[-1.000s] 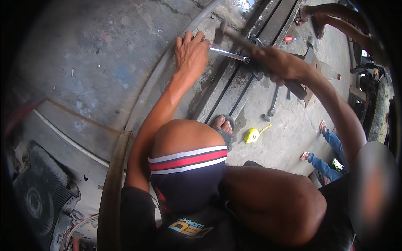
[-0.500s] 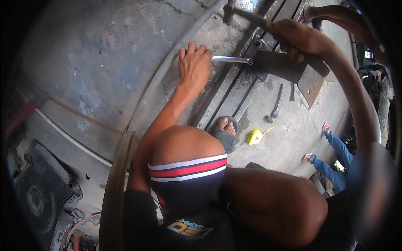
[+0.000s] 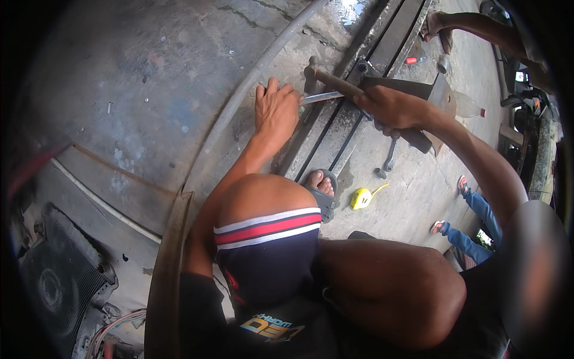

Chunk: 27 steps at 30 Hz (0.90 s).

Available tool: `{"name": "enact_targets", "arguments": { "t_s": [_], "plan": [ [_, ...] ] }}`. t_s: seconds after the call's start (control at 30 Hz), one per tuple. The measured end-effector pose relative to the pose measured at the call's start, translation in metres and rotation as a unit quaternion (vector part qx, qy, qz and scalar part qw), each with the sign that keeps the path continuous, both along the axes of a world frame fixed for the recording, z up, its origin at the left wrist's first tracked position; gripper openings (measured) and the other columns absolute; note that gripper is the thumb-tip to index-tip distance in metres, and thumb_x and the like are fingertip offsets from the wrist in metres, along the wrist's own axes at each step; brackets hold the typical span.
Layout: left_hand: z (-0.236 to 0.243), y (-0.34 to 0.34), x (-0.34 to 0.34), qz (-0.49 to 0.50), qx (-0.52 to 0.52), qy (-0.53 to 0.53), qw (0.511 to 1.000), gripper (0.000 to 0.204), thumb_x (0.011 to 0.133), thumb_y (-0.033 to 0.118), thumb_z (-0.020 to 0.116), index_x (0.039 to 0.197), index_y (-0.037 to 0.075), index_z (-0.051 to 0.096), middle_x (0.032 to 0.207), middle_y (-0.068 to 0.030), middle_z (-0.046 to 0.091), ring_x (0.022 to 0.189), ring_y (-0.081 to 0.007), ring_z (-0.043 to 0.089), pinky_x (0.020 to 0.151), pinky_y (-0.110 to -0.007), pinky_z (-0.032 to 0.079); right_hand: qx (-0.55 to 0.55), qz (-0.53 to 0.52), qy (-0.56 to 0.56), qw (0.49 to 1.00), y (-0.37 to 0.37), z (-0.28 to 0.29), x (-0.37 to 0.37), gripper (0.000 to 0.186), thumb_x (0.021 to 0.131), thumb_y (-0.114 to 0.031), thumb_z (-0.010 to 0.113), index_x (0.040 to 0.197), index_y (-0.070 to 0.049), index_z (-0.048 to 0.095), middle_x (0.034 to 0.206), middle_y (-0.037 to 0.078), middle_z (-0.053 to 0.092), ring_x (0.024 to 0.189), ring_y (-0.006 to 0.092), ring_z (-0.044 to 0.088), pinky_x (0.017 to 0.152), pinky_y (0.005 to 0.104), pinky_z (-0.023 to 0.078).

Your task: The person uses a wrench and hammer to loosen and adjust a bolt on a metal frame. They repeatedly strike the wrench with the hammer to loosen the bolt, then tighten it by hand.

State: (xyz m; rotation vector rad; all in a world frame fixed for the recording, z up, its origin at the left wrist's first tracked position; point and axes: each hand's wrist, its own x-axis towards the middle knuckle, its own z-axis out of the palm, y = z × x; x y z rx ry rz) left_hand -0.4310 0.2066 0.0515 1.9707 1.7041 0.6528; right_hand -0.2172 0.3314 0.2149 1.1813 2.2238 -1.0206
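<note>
My left hand [image 3: 277,112] is closed round one end of a shiny ring spanner [image 3: 321,97]. The spanner reaches over a long grey metal beam [image 3: 323,134], its far end hidden behind the hammer. My right hand [image 3: 394,109] grips a hammer [image 3: 336,82] by its handle. The hammer's head is beside the spanner close to my left fingers; whether the two touch I cannot tell. A bolt [image 3: 362,67] shows on the beam just beyond the hammer. Past it, a dark steel bracket [image 3: 406,87] sticks out to the right, partly covered by my right hand.
A yellow tape measure [image 3: 360,198] and a ratchet handle [image 3: 390,157] lie on the concrete right of my sandalled foot [image 3: 323,185]. A clear bottle [image 3: 467,105] is behind the bracket. Two people's legs show at the right. A radiator [image 3: 57,284] stands lower left.
My right hand has swung the hammer down and to the left, bringing its head beside the spanner. My left hand has shifted slightly toward me, and the spanner's angle has changed.
</note>
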Motion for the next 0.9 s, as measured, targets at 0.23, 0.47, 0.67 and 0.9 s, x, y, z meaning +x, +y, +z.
{"name": "enact_targets", "arguments": {
  "t_s": [0.23, 0.47, 0.67, 0.9],
  "plan": [
    [0.013, -0.003, 0.026, -0.015, 0.008, -0.051, 0.999, 0.013, 0.091, 0.014, 0.063, 0.097, 0.008, 0.072, 0.095, -0.0040, 0.065, 0.094, -0.0253, 0.056, 0.082, -0.040, 0.039, 0.192, -0.217, 0.044, 0.956, 0.004, 0.048, -0.004, 0.053, 0.103, -0.054, 0.045, 0.097, -0.002, 0.054, 0.062, 0.005, 0.053, 0.046, 0.0137, 0.055, 0.045, 0.0300, 0.047],
    [0.001, -0.024, -0.003, -0.001, -0.034, -0.003, 0.999, 0.014, 0.093, 0.017, 0.061, 0.097, 0.008, 0.071, 0.096, -0.0041, 0.065, 0.093, -0.0254, 0.056, 0.082, -0.041, 0.041, -0.002, -0.083, -0.107, 0.991, 0.021, 0.063, -0.054, 0.042, 0.106, -0.042, 0.044, 0.110, -0.003, 0.058, 0.089, 0.014, 0.060, 0.062, 0.0227, 0.063, 0.058, 0.0372, 0.052],
    [-0.007, -0.040, 0.026, -0.014, -0.025, -0.079, 0.996, 0.016, 0.094, 0.016, 0.060, 0.091, 0.005, 0.070, 0.091, -0.0072, 0.064, 0.090, -0.0280, 0.056, 0.080, -0.042, 0.041, -0.014, 0.065, -0.138, 0.988, -0.034, 0.013, 0.012, 0.042, 0.106, -0.034, 0.045, 0.114, 0.005, 0.062, 0.067, 0.016, 0.058, 0.058, 0.0280, 0.061, 0.063, 0.0460, 0.050],
    [0.001, -0.037, 0.029, -0.005, -0.017, -0.089, 0.996, 0.014, 0.093, 0.016, 0.062, 0.090, 0.006, 0.070, 0.091, -0.0064, 0.064, 0.090, -0.0278, 0.056, 0.080, -0.042, 0.041, 0.177, -0.098, 0.088, 0.975, -0.049, 0.034, -0.014, 0.027, 0.104, -0.024, 0.051, 0.102, 0.003, 0.057, 0.060, 0.014, 0.056, 0.054, 0.0353, 0.058, 0.055, 0.0491, 0.048]
  ]
}}
